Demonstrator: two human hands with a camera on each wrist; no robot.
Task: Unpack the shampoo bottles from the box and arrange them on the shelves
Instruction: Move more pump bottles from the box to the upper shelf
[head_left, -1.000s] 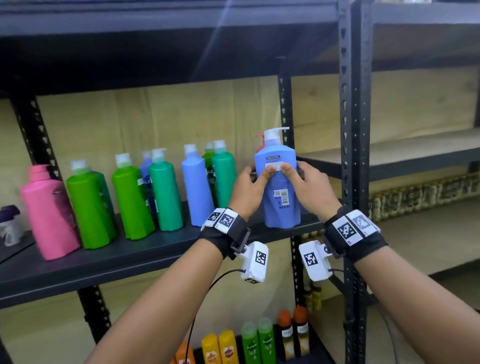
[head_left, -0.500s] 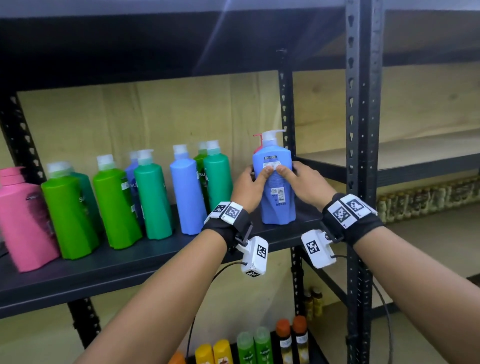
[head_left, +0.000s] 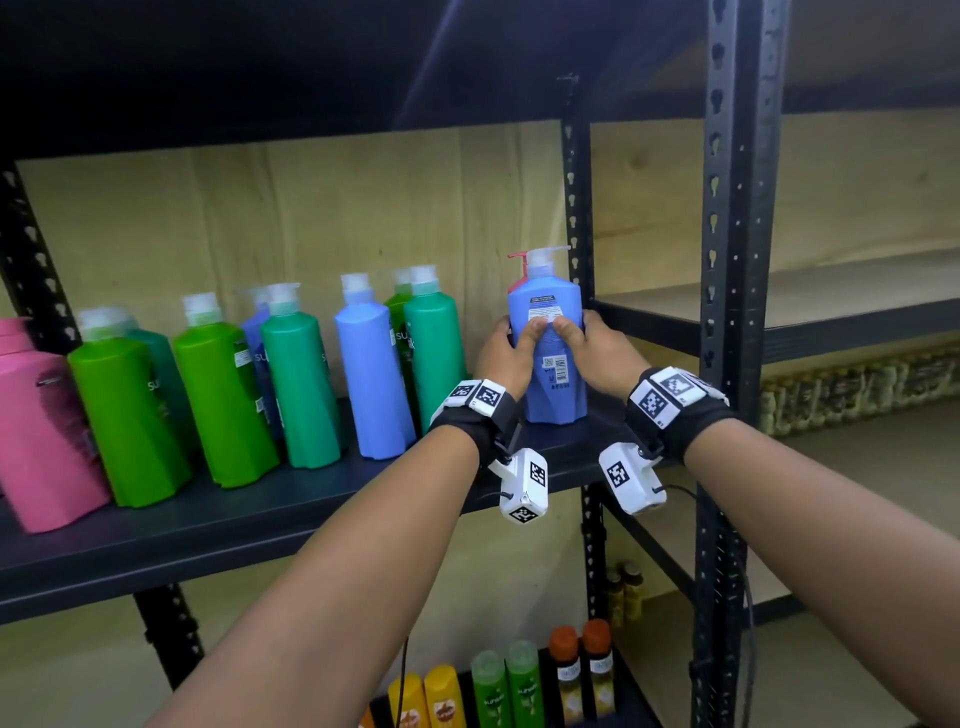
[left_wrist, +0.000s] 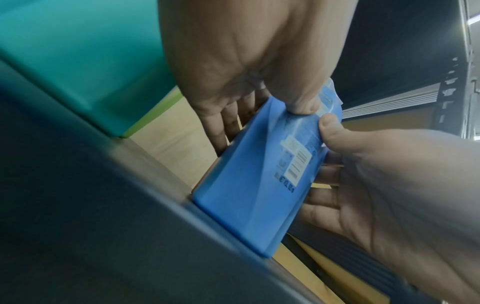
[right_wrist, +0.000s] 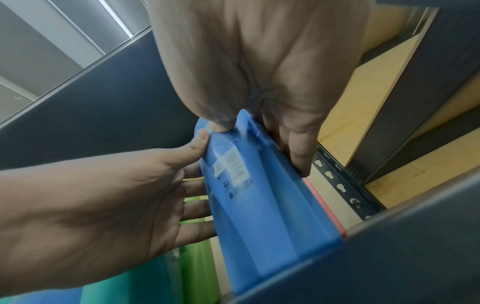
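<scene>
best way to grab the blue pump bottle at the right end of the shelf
Grip the blue pump bottle by its flat body below the shoulder, from the front, thumb on the label face and fingers behind. It stands upright near the shelf edge. Left hand and right hand grip it this way; the pump looks weak.

Pump bottle (head_left: 548, 358) on shelf (head_left: 249, 525), right of bottle row (head_left: 291, 379)
</scene>
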